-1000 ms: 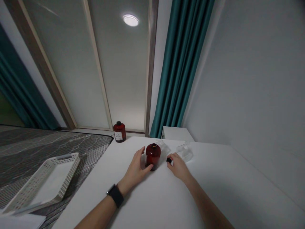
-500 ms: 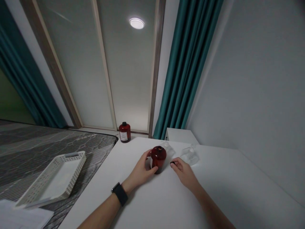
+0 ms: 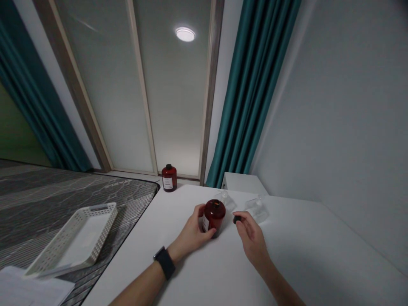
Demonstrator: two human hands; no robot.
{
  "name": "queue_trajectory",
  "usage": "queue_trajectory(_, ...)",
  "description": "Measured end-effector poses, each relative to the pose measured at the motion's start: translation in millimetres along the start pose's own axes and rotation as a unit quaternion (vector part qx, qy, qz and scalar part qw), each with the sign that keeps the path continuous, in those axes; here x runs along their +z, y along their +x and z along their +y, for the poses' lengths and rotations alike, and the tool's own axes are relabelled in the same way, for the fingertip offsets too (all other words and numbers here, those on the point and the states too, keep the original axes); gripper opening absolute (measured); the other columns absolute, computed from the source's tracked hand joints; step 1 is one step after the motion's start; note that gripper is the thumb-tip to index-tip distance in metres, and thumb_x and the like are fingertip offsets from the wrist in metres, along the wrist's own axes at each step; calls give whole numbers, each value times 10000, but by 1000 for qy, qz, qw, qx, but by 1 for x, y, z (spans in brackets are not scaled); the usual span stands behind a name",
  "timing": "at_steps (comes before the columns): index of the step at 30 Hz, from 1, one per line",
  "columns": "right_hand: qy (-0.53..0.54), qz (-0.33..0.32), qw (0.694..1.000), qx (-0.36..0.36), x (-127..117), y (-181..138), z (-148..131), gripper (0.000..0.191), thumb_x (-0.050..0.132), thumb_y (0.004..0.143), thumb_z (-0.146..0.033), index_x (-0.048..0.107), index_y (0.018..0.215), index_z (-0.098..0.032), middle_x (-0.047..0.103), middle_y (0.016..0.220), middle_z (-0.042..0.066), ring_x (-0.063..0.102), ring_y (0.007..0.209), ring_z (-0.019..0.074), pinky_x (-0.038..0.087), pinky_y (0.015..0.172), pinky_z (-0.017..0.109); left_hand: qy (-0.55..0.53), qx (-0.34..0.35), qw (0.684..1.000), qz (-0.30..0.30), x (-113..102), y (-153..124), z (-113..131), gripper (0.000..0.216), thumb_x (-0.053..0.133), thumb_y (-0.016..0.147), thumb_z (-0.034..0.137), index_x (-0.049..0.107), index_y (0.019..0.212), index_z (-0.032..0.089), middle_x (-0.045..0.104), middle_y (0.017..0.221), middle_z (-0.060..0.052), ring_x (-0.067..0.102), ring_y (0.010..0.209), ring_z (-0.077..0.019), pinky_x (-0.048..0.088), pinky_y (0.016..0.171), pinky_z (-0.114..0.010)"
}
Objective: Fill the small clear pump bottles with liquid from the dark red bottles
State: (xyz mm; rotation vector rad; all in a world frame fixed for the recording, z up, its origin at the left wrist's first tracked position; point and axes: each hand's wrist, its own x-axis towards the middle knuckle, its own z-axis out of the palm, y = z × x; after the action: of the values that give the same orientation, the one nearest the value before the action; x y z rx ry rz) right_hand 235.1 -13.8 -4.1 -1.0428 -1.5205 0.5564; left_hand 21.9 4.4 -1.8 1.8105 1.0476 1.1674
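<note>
Left hand: our left hand (image 3: 193,233) wraps its grip around the lower side of the red jar (image 3: 213,216), thumb on the near face and fingers curled behind it.
Right hand: our right hand (image 3: 251,239) pinches a small black cap (image 3: 236,219) between thumb and fingertips, a closed grip held just above the desk.
Red jar: it stands upright on the white desk (image 3: 223,276), near the far edge, with its top uncovered and a pale label showing under our thumb.
Black cap: it sits just to the right of the jar, apart from it, level with the jar's lower half.
Clear glasses: two clear glass pieces lie behind the jar and the cap, one (image 3: 225,198) just behind the jar, the other (image 3: 257,209) behind our right hand; we cannot tell their exact shape.
Second bottle: another red bottle (image 3: 168,178) with a black cap and a white label stands beyond the desk, by the frosted panel.
Basket: a white perforated basket (image 3: 76,238) rests on the grey patterned bed to our left.
Watch: a dark watch (image 3: 164,262) sits on our left wrist.
</note>
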Motion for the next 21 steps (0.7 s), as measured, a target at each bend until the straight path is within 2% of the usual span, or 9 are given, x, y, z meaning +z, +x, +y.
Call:
queue_trajectory(5,18,60,998,-24,3,-2,-2,154,617,912,-310,630,1037,-222,672,972,78,667,953,232,555,865,379,-11,21,999,-49,-4,-5,7,724,731,676,94,432,1330,173,568,1348,-145,542,1268,-313,388,1131,-488)
queue_trajectory(12,87,74,992,-52,5,-5,-24,95,617,926,-284,611,1005,-232,715,1017,94,700,999,234,574,910,423,-43,28,990,-131,5,-20,19,784,766,650,74,432,1348,198,558,1354,-109,517,1268,-298,373,1128,-460)
queue_trajectory(16,102,79,988,-81,7,-8,-37,48,602,936,-252,613,982,-241,707,1007,85,702,1009,234,584,880,409,-51,29,988,-143,11,-23,21,782,786,649,97,436,1341,192,555,1344,-112,514,1259,-309,385,1115,-454)
queue_trajectory(21,59,57,991,-110,9,-10,-39,128,597,929,-195,644,1031,-256,710,1048,83,683,1024,229,568,897,408,-17,45,989,-137,13,-27,18,825,792,649,130,392,1368,192,524,1356,-130,503,1259,-326,392,1112,-478)
